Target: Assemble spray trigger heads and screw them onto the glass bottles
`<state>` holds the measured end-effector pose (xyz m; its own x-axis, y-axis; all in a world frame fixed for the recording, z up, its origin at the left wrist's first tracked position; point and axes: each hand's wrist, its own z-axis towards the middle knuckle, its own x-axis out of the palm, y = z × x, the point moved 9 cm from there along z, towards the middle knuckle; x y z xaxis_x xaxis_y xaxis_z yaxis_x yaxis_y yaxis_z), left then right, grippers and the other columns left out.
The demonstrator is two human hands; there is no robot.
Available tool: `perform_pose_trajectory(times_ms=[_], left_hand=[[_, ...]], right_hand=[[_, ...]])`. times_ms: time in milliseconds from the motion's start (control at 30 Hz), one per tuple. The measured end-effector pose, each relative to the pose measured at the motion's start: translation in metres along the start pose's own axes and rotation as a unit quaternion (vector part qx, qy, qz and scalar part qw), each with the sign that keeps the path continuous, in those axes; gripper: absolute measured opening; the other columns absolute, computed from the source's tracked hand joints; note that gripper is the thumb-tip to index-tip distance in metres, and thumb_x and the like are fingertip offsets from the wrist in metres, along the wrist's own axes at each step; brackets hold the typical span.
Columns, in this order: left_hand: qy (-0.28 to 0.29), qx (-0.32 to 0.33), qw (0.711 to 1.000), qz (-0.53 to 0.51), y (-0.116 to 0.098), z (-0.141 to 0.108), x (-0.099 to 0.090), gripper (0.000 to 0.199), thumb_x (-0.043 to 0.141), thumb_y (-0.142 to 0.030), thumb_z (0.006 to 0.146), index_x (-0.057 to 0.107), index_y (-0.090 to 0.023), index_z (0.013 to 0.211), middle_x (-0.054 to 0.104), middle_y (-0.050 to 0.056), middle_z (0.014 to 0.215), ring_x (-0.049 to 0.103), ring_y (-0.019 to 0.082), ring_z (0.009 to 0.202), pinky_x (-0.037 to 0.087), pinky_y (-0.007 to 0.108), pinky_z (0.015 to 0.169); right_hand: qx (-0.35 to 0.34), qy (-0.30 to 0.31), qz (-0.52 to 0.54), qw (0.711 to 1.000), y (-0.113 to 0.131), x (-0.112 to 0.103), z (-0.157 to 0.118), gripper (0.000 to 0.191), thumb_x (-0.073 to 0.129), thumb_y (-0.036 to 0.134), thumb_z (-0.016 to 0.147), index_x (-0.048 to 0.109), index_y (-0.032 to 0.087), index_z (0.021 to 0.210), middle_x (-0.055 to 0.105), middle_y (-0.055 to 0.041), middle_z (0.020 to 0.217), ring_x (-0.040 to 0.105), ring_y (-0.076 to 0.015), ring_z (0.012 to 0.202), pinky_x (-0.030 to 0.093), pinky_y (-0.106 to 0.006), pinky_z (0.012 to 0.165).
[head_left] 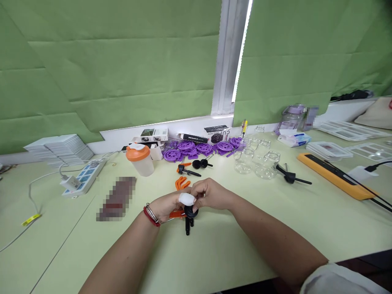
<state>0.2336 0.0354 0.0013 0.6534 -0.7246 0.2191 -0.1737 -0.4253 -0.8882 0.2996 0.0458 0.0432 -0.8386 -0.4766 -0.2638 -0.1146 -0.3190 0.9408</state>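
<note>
My left hand [168, 203] is closed around a black and orange plastic part [190, 211], its thumb wrapped in a white covering [186, 199]. Black rod-like ends of the part hang below the fingers, and a thin metal rod shows by the wrist. My right hand [211, 194] pinches the black round piece from the right side, fingers touching the left hand. Fingers hide much of the part. Just beyond the hands lies an orange clip-like piece [181, 183]. Farther back are black clamp parts [187, 170] with orange pieces and a black part with a metal rod [202, 163].
Purple wheel-shaped parts [196, 148] lie piled near the wall with small boxes [153, 134]. Clear glass vessels [265, 167] stand at right beside another black part [289, 175]. An orange-lidded shaker cup [143, 161], power strip [88, 177] and yellow device [333, 175] sit around.
</note>
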Motion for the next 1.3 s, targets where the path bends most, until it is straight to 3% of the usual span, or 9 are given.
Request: perform_pose_trajectory(times_ms=[233, 333, 500, 833, 1000, 1300], left_hand=[[-0.003, 0.000, 1.000, 0.020, -0.003, 0.000, 0.000, 0.030, 0.064, -0.028, 0.058, 0.045, -0.020, 0.081, 0.044, -0.003, 0.074, 0.044, 0.011, 0.067, 0.035, 0.026, 0.061], [0.007, -0.005, 1.000, 0.023, -0.004, 0.000, 0.003, 0.031, 0.064, -0.029, 0.058, 0.042, -0.020, 0.078, 0.041, -0.005, 0.072, 0.043, 0.010, 0.065, 0.034, 0.024, 0.060], [0.004, 0.001, 1.000, 0.025, -0.010, 0.000, 0.004, 0.031, 0.064, -0.031, 0.060, 0.043, -0.020, 0.078, 0.040, -0.006, 0.071, 0.040, 0.009, 0.064, 0.033, 0.023, 0.060], [-0.001, 0.006, 0.999, 0.041, -0.013, -0.002, 0.006, 0.029, 0.064, -0.033, 0.059, 0.046, -0.019, 0.077, 0.039, -0.005, 0.070, 0.038, 0.010, 0.063, 0.032, 0.024, 0.059], [-0.002, 0.003, 0.999, 0.038, -0.012, -0.001, 0.008, 0.030, 0.063, -0.031, 0.058, 0.043, -0.019, 0.077, 0.040, -0.004, 0.072, 0.039, 0.011, 0.065, 0.032, 0.025, 0.060], [0.012, -0.003, 0.999, 0.042, -0.008, 0.001, 0.007, 0.029, 0.062, -0.031, 0.059, 0.041, -0.020, 0.076, 0.037, -0.005, 0.071, 0.038, 0.011, 0.065, 0.030, 0.025, 0.060]], right_hand=[[0.045, -0.065, 0.122, 0.989, -0.018, 0.002, -0.007, 0.023, 0.081, 0.029, 0.055, 0.072, 0.016, 0.071, 0.063, -0.0004, 0.073, 0.058, -0.0133, 0.068, 0.048, -0.028, 0.066], [0.017, -0.091, 0.109, 0.990, -0.012, -0.001, -0.012, 0.018, 0.079, 0.029, 0.060, 0.073, 0.017, 0.072, 0.062, -0.0013, 0.075, 0.058, -0.0135, 0.070, 0.049, -0.028, 0.066], [-0.011, -0.080, 0.071, 0.994, -0.004, -0.003, -0.014, 0.011, 0.070, 0.027, 0.073, 0.074, 0.019, 0.079, 0.063, -0.0029, 0.079, 0.058, -0.0128, 0.073, 0.048, -0.027, 0.068], [0.018, -0.114, 0.125, 0.985, -0.011, -0.006, -0.016, 0.009, 0.074, 0.023, 0.066, 0.071, 0.016, 0.071, 0.068, -0.0024, 0.075, 0.062, -0.0143, 0.071, 0.050, -0.027, 0.069], [0.022, -0.117, 0.055, 0.991, -0.005, -0.011, -0.019, 0.010, 0.070, 0.018, 0.068, 0.072, 0.016, 0.078, 0.069, -0.0016, 0.074, 0.060, -0.0127, 0.067, 0.048, -0.024, 0.065], [-0.020, -0.070, -0.076, 0.994, 0.016, -0.008, -0.020, 0.016, 0.062, 0.010, 0.074, 0.073, 0.018, 0.082, 0.069, -0.0003, 0.077, 0.061, -0.0118, 0.070, 0.046, -0.021, 0.067]])
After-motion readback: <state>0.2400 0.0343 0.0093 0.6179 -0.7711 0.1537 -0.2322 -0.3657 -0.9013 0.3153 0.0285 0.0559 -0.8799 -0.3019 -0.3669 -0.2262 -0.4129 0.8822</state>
